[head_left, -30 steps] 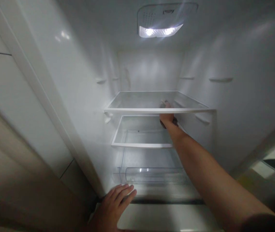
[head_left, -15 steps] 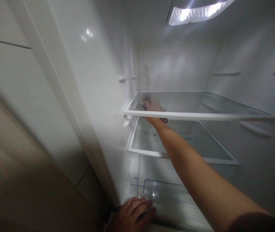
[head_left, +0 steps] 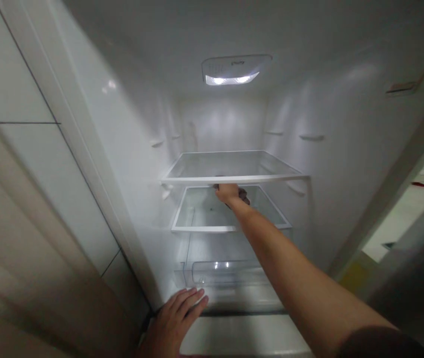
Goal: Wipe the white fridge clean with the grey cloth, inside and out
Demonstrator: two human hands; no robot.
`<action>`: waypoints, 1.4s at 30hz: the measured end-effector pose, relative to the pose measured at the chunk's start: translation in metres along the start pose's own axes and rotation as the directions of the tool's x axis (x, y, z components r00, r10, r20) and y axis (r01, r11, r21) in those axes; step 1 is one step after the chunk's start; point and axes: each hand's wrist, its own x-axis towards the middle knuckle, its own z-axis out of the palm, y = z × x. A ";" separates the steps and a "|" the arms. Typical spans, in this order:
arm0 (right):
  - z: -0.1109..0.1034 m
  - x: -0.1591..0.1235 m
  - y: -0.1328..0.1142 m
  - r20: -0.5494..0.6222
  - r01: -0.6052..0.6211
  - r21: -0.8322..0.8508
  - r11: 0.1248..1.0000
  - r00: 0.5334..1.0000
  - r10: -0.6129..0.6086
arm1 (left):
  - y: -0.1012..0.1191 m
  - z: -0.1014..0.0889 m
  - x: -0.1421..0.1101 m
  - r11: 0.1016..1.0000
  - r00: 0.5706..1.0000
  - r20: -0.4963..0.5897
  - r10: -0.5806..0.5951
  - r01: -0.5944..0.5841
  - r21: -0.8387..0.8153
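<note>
No text, brand or number can be read. On the lamp cover (head_left: 230, 71) under the ceiling of the refrigerator (head_left: 230, 119), a small dark symbol (head_left: 237, 63) sits near the middle of the upper edge, too small to make out. Faint specks (head_left: 215, 67) lie toward that cover's upper left corner; whether they are print or perforations cannot be told. High on the refrigerator's right wall (head_left: 357, 117), near its front edge, is a slim dark and brownish mark (head_left: 401, 88), too blurred to tell if it is a label.
</note>
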 end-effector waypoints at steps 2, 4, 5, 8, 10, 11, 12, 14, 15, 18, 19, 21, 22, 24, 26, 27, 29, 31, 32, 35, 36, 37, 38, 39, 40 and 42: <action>-0.010 -0.004 0.038 -0.066 -0.128 -0.009 0.992 0.990 0.127 | -0.001 0.001 0.000 1.000 1.000 -0.013 0.013 -0.012 0.011; -0.017 -0.004 0.069 -0.148 -0.231 -0.005 0.973 0.962 0.227 | -0.003 0.006 0.000 0.999 0.999 -0.032 0.035 -0.034 0.043; -0.019 -0.003 0.081 -0.190 -0.263 0.001 0.965 0.947 0.259 | -0.004 0.009 -0.001 0.997 0.998 -0.044 0.045 -0.042 0.064; -0.017 0.008 0.093 -0.281 -0.275 0.016 0.961 0.921 0.268 | -0.006 0.021 -0.004 0.991 0.996 -0.076 0.051 -0.041 0.130; -0.011 0.018 0.087 -0.311 -0.230 0.010 0.973 0.924 0.222 | -0.006 0.026 -0.006 0.988 0.997 -0.071 0.039 -0.028 0.150; -0.007 0.024 0.080 -0.317 -0.197 0.004 0.980 0.930 0.188 | -0.006 0.028 -0.007 0.988 0.998 -0.060 0.036 -0.026 0.151; -0.002 0.029 0.072 -0.319 -0.158 -0.003 0.987 0.936 0.148 | -0.005 0.029 -0.008 0.988 0.998 -0.055 0.034 -0.025 0.149; 0.007 0.038 0.054 -0.295 -0.042 -0.018 0.999 0.955 0.035 | -0.005 0.030 -0.009 0.989 0.998 -0.050 0.028 -0.021 0.145; 0.011 0.041 0.045 -0.267 0.031 -0.025 0.999 0.963 -0.037 | -0.004 0.029 -0.010 0.990 0.999 -0.048 0.026 -0.019 0.140; 0.022 0.044 0.016 -0.148 0.238 -0.027 0.971 0.960 -0.240 | -0.004 0.025 -0.009 0.996 1.000 -0.011 0.020 -0.019 0.086; 0.024 0.044 0.007 -0.110 0.279 -0.023 0.960 0.954 -0.280 | -0.004 0.023 -0.009 0.998 1.000 0.017 0.020 -0.021 0.056; 0.026 0.041 -0.008 -0.058 0.307 -0.020 0.951 0.950 -0.308 | -0.004 0.017 -0.008 1.000 0.998 0.060 0.019 -0.019 0.000; 0.025 0.038 -0.014 -0.040 0.305 -0.021 0.952 0.951 -0.305 | -0.004 0.014 -0.007 1.000 0.997 0.079 0.014 -0.013 -0.018; 0.020 0.030 -0.021 -0.002 0.291 -0.026 0.956 0.957 -0.291 | -0.003 0.009 -0.007 0.999 0.995 0.096 -0.006 0.010 -0.037; 0.013 0.021 -0.022 0.051 0.276 -0.029 0.961 0.960 -0.274 | -0.002 0.006 -0.006 0.998 0.994 0.102 -0.028 0.034 -0.056; 0.009 0.017 -0.020 0.080 0.267 -0.028 0.963 0.961 -0.264 | -0.001 0.005 -0.006 0.997 0.994 0.104 -0.034 0.041 -0.066; 0.000 0.008 -0.012 0.128 0.245 -0.019 0.969 0.962 -0.241 | -0.001 0.005 -0.006 0.997 0.996 0.090 -0.030 0.036 -0.070; -0.010 0.001 0.002 0.160 0.217 -0.003 0.976 0.964 -0.214 | -0.001 0.005 -0.006 0.999 0.998 0.065 -0.018 0.021 -0.048; -0.014 -0.003 0.010 0.171 0.204 0.006 0.979 0.964 -0.202 | 0.000 0.005 -0.005 0.999 0.999 0.050 -0.009 0.011 -0.033; -0.027 -0.014 0.037 0.183 0.166 0.021 0.986 0.969 -0.167 | 0.000 0.005 -0.005 1.000 1.000 0.019 0.004 -0.004 -0.002; -0.030 -0.018 0.044 0.179 0.150 0.020 0.988 0.972 -0.151 | 0.000 0.005 -0.005 1.000 1.000 0.016 0.005 -0.005 0.000; -0.032 -0.021 0.051 0.173 0.132 0.015 0.991 0.976 -0.132 | 0.001 0.005 -0.006 1.000 1.000 0.017 0.002 -0.002 -0.001; -0.033 -0.024 0.056 0.166 0.111 0.008 0.994 0.980 -0.111 | 0.001 0.006 -0.007 1.000 1.000 0.019 -0.001 0.001 -0.003; -0.034 -0.026 0.060 0.159 0.091 -0.001 0.996 0.983 -0.089 | 0.001 0.007 -0.007 1.000 1.000 0.021 -0.005 0.005 -0.003; -0.033 -0.027 0.062 0.153 0.074 -0.009 0.997 0.986 -0.072 | 0.001 0.009 -0.008 1.000 1.000 0.022 -0.006 0.007 -0.002; -0.031 -0.025 0.062 0.146 0.056 -0.024 0.998 0.988 -0.052 | 0.000 0.011 -0.008 1.000 1.000 0.017 -0.001 0.001 0.004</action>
